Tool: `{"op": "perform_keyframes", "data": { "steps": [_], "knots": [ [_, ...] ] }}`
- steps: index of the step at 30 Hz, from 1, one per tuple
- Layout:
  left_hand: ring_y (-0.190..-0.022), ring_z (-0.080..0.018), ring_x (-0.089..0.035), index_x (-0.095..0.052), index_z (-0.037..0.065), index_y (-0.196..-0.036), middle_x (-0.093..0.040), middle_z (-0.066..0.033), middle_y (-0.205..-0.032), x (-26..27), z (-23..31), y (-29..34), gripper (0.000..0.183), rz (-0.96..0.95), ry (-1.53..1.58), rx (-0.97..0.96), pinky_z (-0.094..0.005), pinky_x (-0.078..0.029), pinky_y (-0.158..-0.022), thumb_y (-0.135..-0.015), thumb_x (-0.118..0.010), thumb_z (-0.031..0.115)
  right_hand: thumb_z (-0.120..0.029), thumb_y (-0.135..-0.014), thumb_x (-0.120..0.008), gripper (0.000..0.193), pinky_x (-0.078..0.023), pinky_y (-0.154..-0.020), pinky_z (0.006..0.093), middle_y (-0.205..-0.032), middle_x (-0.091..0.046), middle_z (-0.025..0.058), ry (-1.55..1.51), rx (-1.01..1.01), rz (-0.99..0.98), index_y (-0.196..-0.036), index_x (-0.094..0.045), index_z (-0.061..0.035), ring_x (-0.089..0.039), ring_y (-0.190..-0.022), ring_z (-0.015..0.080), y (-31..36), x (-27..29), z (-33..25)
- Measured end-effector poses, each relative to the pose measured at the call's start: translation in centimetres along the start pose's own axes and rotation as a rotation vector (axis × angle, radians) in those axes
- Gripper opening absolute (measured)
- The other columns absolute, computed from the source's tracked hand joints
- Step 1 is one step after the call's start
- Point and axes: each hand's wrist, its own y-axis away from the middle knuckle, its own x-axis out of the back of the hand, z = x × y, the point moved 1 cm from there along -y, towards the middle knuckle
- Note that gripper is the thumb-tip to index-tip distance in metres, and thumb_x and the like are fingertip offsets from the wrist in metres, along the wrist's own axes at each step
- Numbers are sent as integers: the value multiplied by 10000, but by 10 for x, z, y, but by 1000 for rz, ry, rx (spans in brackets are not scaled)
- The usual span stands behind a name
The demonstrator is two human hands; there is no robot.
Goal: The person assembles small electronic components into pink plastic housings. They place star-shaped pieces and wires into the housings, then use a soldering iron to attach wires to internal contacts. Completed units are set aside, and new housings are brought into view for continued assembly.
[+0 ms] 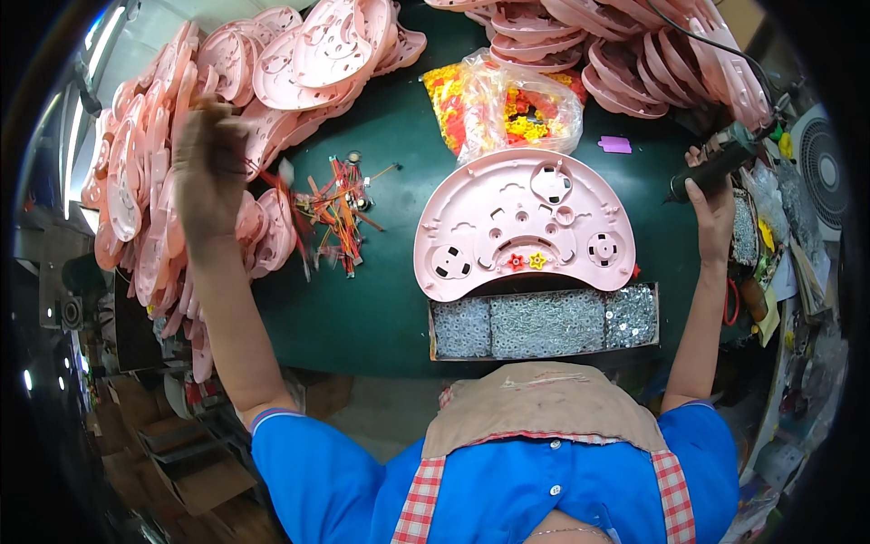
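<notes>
A pink curved plastic shell (489,186) lies on the green table in front of me, its ribbed side with posts up. A red star-shaped piece (517,262) and a yellow one (536,261) sit side by side in its near edge. My right hand (714,213) is wrapped round a black powered screwdriver (711,172), raised at the table's right side. Over at the left, my left hand (207,172) is smeared by motion beside the stacked shells; what its fingers do is hidden. Nearby lies a loose heap of red and orange wires (343,208) with small round metal parts.
Pink shells (322,45) pile up along the left, with more shells (544,36) at the back right. Clear bags (471,109) hold red and yellow pieces. An open box (656,317) of small metal parts stands near me. A fan (820,168) is far right.
</notes>
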Motion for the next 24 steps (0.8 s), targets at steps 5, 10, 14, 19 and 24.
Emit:
{"op": "perform_keyframes", "data": {
  "steps": [5,10,14,19,24],
  "knots": [
    [-735,-117,-675,-699,27,-1216,-740,-66,-965,8,-82,51,207,212,-526,307,-263,-576,-736,-1059,-638,146,-39,-842,-868,544,-531,-986,318,-1234,-706,93,246,116,43,-1312,-606,46,-669,-1111,165,22,9,7],
    [-665,-64,-513,-701,-1,-1238,-673,-30,-919,61,-179,101,249,434,-355,493,-231,-419,-600,-1031,-687,135,-24,-832,-696,616,-569,-905,397,-955,-597,84,-123,70,-109,-1406,-481,36,-604,-837,153,37,-5,-12],
    [-583,-18,-381,-739,39,-1149,-607,40,-781,42,-135,53,181,349,-385,46,-202,-313,-526,-1028,-703,169,-132,-866,-708,616,-540,-731,333,-813,-557,61,-263,-94,-200,-1418,-479,18,-569,-700,147,53,3,-35],
    [-544,-24,-357,-697,20,-1160,-569,37,-769,38,-150,64,244,424,-625,245,-200,-303,-499,-1115,-557,215,-242,-854,-836,642,-507,-632,299,-736,-554,13,-632,-121,-400,-1344,-490,-15,-548,-618,138,62,-5,-60],
    [-530,-14,-344,-658,10,-1247,-532,43,-750,46,-141,71,268,408,-463,165,-193,-244,-462,-1135,-514,206,-203,-825,-860,549,-526,-625,314,-725,-589,25,-683,-142,-523,-1201,-492,-47,-594,-640,154,72,-21,-77]
  ]
}}
